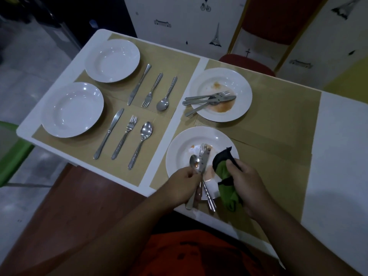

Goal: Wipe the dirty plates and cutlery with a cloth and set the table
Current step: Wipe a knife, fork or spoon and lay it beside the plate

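A person seated at a white folding surface [338, 126] covered with tan paper mats gathers soiled cutlery over the nearer stained white ceramic plate [180, 154]. The left hand [184, 186] has its fingers closed around a bunch of stainless steel cutlery [201, 164], a spoon, fork and knife held mid-handle with the working ends fanned above the plate. The right hand [246, 182] has its fingers curled tight on a green cloth with black trim [226, 174], bunched just beside the knife blade. A second stained white plate [239, 84] sits farther back with its own used cutlery [207, 100] laid across it. On the left side, two clean white plates [112, 60] [72, 109] are already set, each with a knife, fork and spoon lined up beside it. The steel pieces look stiff, smooth and likely slippery where greasy, so a grip on the handles seems safest; the soft cloth should fold readily around each blade, while the plates appear breakable and best steadied by the rim.
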Demonstrator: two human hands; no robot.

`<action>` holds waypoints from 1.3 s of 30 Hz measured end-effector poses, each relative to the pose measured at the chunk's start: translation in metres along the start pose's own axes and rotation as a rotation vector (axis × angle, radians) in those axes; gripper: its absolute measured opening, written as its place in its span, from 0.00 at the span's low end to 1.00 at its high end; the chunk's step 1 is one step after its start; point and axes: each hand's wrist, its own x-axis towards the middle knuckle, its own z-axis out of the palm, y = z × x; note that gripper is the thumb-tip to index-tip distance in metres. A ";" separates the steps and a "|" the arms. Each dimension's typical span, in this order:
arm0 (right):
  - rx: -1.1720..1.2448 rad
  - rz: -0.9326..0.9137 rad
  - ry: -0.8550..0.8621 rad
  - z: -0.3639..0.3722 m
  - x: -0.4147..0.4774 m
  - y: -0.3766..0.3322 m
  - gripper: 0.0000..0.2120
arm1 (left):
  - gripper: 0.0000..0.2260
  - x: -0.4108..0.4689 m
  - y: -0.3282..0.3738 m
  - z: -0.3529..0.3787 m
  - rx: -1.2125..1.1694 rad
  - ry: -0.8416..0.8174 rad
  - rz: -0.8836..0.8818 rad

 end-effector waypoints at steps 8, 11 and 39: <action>-0.919 -0.860 0.002 0.050 -0.008 0.019 0.15 | 0.07 -0.013 0.004 -0.046 -0.311 -0.201 -0.148; -0.911 -0.860 0.096 0.064 -0.008 0.008 0.16 | 0.08 -0.010 0.002 -0.064 -0.269 -0.261 -0.164; -0.517 -0.568 0.270 0.042 0.006 -0.007 0.14 | 0.11 -0.008 -0.009 -0.062 -0.155 -0.134 -0.139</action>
